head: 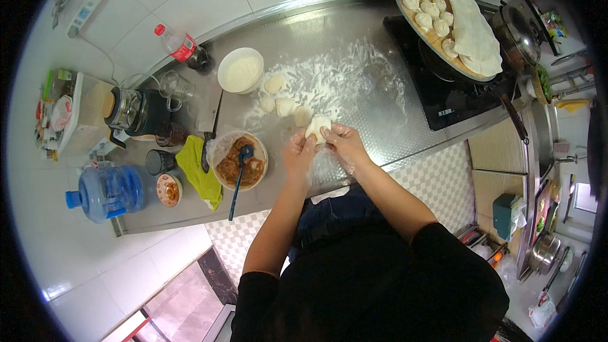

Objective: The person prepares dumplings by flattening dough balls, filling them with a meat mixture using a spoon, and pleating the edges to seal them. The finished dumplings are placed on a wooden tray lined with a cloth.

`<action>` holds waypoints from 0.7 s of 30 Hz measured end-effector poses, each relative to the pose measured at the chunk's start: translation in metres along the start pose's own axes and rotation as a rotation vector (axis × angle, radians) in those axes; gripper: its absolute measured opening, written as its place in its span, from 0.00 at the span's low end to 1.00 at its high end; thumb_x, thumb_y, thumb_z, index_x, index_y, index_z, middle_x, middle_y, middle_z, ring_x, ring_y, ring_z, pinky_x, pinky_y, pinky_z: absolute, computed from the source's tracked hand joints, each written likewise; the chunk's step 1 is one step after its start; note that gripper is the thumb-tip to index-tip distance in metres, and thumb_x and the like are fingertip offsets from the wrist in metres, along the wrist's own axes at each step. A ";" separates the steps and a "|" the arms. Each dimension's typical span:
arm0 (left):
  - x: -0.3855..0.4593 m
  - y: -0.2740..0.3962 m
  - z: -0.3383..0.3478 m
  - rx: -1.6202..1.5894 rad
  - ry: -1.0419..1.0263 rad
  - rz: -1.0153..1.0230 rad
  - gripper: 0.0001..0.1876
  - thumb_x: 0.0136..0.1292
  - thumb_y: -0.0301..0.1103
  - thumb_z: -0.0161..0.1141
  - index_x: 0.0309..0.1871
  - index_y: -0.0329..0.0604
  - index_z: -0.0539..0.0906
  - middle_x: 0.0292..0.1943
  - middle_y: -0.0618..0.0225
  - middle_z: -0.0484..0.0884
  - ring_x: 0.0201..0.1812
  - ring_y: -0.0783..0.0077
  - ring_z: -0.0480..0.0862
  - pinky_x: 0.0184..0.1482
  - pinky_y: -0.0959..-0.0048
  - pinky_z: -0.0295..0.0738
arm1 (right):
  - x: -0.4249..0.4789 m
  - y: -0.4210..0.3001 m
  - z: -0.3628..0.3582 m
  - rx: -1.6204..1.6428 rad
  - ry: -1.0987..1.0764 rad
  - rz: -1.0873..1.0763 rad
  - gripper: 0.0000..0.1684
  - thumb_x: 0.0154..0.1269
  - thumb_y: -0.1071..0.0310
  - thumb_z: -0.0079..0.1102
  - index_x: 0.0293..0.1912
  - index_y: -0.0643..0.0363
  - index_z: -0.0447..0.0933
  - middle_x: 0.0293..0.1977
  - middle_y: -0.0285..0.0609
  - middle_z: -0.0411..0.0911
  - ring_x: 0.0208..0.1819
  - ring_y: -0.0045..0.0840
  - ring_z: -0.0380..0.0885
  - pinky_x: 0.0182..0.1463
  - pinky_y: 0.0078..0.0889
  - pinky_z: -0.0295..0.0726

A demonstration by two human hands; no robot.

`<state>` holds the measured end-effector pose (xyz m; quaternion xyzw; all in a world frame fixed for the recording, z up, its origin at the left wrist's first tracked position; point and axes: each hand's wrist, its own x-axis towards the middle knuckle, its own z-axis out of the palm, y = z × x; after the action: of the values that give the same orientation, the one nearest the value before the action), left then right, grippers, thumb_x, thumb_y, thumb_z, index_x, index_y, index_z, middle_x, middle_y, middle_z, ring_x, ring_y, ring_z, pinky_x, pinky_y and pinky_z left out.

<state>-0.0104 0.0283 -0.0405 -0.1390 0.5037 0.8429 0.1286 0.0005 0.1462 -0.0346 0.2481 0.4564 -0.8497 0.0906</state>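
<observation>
My left hand [299, 148] and my right hand [343, 138] hold a piece of white dough [318, 128] between their fingertips, over the near part of the steel worktop. Both hands are dusted with flour. Several small dough pieces [285, 107] lie in a curved row just beyond, beside a patch of scattered flour [332, 80]. A white bowl of flour [241, 70] stands at the row's far end. Left of my left hand is a bowl of brown filling [232, 173] with a dark blue spoon [245, 152] in it and plastic film at its rim.
Filled dumplings [430, 8] and a dough sheet [472, 28] lie on a round board over a black cooktop [439, 109]. At left are a cleaver [207, 111], a green cloth [198, 171], a cola bottle [183, 47], a glass cup [160, 162] and a blue water jug [111, 193].
</observation>
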 end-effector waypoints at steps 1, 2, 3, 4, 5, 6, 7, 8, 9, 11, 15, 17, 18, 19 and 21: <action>-0.002 0.004 0.002 0.055 0.006 0.002 0.10 0.63 0.33 0.61 0.43 0.35 0.81 0.32 0.71 0.80 0.30 0.84 0.75 0.29 0.83 0.68 | 0.001 0.000 -0.002 -0.081 0.007 -0.085 0.14 0.62 0.68 0.62 0.45 0.68 0.78 0.34 0.39 0.81 0.33 0.15 0.76 0.36 0.19 0.75; -0.005 0.009 0.005 0.110 0.012 0.003 0.11 0.63 0.33 0.60 0.43 0.35 0.81 0.33 0.71 0.80 0.30 0.83 0.75 0.30 0.83 0.69 | -0.001 -0.002 -0.005 -0.271 0.009 -0.174 0.14 0.62 0.68 0.62 0.44 0.68 0.79 0.34 0.39 0.81 0.32 0.15 0.76 0.35 0.19 0.75; -0.006 0.013 0.005 0.162 0.023 0.009 0.11 0.64 0.33 0.60 0.44 0.34 0.81 0.33 0.71 0.80 0.30 0.83 0.75 0.30 0.83 0.70 | -0.008 -0.011 -0.003 -0.464 0.006 -0.261 0.14 0.62 0.68 0.62 0.44 0.69 0.79 0.33 0.39 0.81 0.31 0.15 0.76 0.34 0.19 0.76; -0.004 0.014 0.002 0.266 0.028 -0.002 0.10 0.64 0.33 0.60 0.43 0.35 0.81 0.34 0.71 0.81 0.33 0.82 0.76 0.33 0.82 0.71 | -0.013 -0.018 -0.001 -0.657 0.002 -0.347 0.13 0.62 0.69 0.61 0.43 0.69 0.79 0.32 0.40 0.81 0.31 0.15 0.76 0.33 0.18 0.76; 0.000 0.015 -0.002 0.371 0.034 -0.013 0.10 0.64 0.32 0.59 0.43 0.35 0.81 0.35 0.70 0.81 0.35 0.81 0.77 0.36 0.81 0.72 | -0.013 -0.019 -0.001 -0.611 -0.024 -0.308 0.13 0.62 0.69 0.62 0.43 0.68 0.79 0.32 0.39 0.81 0.31 0.15 0.77 0.35 0.19 0.76; 0.003 0.015 -0.005 0.473 0.036 -0.024 0.10 0.64 0.32 0.59 0.42 0.35 0.81 0.36 0.69 0.82 0.38 0.80 0.78 0.40 0.81 0.73 | -0.013 -0.023 0.000 -0.566 -0.048 -0.271 0.13 0.62 0.69 0.62 0.44 0.67 0.80 0.32 0.39 0.81 0.32 0.16 0.77 0.36 0.19 0.76; 0.004 0.014 -0.008 0.489 0.025 0.010 0.10 0.65 0.33 0.58 0.42 0.35 0.81 0.36 0.70 0.81 0.38 0.79 0.79 0.39 0.80 0.74 | -0.013 -0.027 0.001 -0.521 -0.071 -0.234 0.12 0.62 0.70 0.62 0.44 0.66 0.80 0.33 0.38 0.81 0.33 0.16 0.78 0.37 0.19 0.76; 0.004 0.013 -0.011 0.505 0.015 0.044 0.10 0.65 0.33 0.58 0.42 0.35 0.81 0.36 0.70 0.81 0.37 0.79 0.79 0.39 0.79 0.74 | -0.014 -0.032 0.003 -0.390 -0.073 -0.151 0.12 0.62 0.69 0.62 0.43 0.65 0.80 0.32 0.38 0.81 0.32 0.16 0.77 0.37 0.19 0.76; 0.003 0.016 -0.009 0.521 0.003 0.077 0.10 0.65 0.34 0.57 0.42 0.35 0.81 0.36 0.70 0.81 0.37 0.79 0.79 0.39 0.79 0.74 | -0.017 -0.040 0.009 -0.258 -0.073 -0.068 0.11 0.63 0.69 0.61 0.43 0.65 0.81 0.31 0.37 0.81 0.32 0.15 0.77 0.36 0.18 0.75; -0.002 0.020 -0.001 0.211 0.033 -0.032 0.11 0.66 0.34 0.56 0.42 0.34 0.81 0.36 0.70 0.81 0.36 0.79 0.79 0.38 0.78 0.75 | -0.016 -0.043 0.011 -0.202 -0.073 -0.014 0.11 0.63 0.68 0.61 0.43 0.64 0.81 0.30 0.36 0.81 0.30 0.14 0.76 0.33 0.17 0.73; -0.010 0.035 0.015 -0.016 0.012 -0.105 0.13 0.66 0.36 0.56 0.44 0.34 0.80 0.34 0.70 0.81 0.32 0.78 0.80 0.34 0.77 0.76 | -0.010 -0.034 0.004 -0.365 -0.139 -0.094 0.10 0.63 0.66 0.61 0.41 0.61 0.81 0.28 0.33 0.79 0.27 0.12 0.74 0.28 0.16 0.72; -0.006 0.028 0.003 0.091 -0.057 -0.058 0.13 0.67 0.36 0.55 0.45 0.33 0.79 0.35 0.68 0.81 0.32 0.77 0.81 0.34 0.76 0.77 | -0.008 -0.034 0.004 -0.346 -0.163 -0.085 0.10 0.64 0.65 0.60 0.38 0.61 0.81 0.26 0.32 0.78 0.25 0.11 0.73 0.27 0.16 0.71; -0.005 0.028 -0.001 0.145 -0.092 -0.034 0.13 0.67 0.36 0.55 0.45 0.33 0.79 0.36 0.66 0.82 0.32 0.76 0.81 0.34 0.75 0.77 | -0.010 -0.039 0.006 -0.319 -0.150 -0.066 0.10 0.64 0.64 0.59 0.36 0.61 0.81 0.25 0.31 0.78 0.25 0.11 0.72 0.27 0.16 0.70; -0.004 0.029 -0.004 0.208 -0.101 -0.036 0.13 0.67 0.36 0.55 0.45 0.33 0.79 0.36 0.66 0.82 0.32 0.76 0.81 0.34 0.75 0.77 | -0.010 -0.042 0.007 -0.293 -0.137 -0.047 0.11 0.65 0.63 0.58 0.35 0.61 0.81 0.24 0.31 0.77 0.24 0.11 0.72 0.27 0.17 0.70; -0.004 0.033 -0.005 0.335 -0.119 -0.040 0.13 0.68 0.36 0.54 0.46 0.34 0.79 0.37 0.64 0.82 0.32 0.75 0.82 0.35 0.74 0.79 | -0.005 -0.040 0.003 -0.465 -0.162 -0.106 0.12 0.66 0.62 0.57 0.34 0.61 0.80 0.23 0.30 0.76 0.23 0.11 0.71 0.27 0.17 0.69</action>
<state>-0.0182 0.0083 -0.0150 -0.0752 0.6258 0.7511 0.1962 -0.0117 0.1660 -0.0012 0.1276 0.6433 -0.7424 0.1369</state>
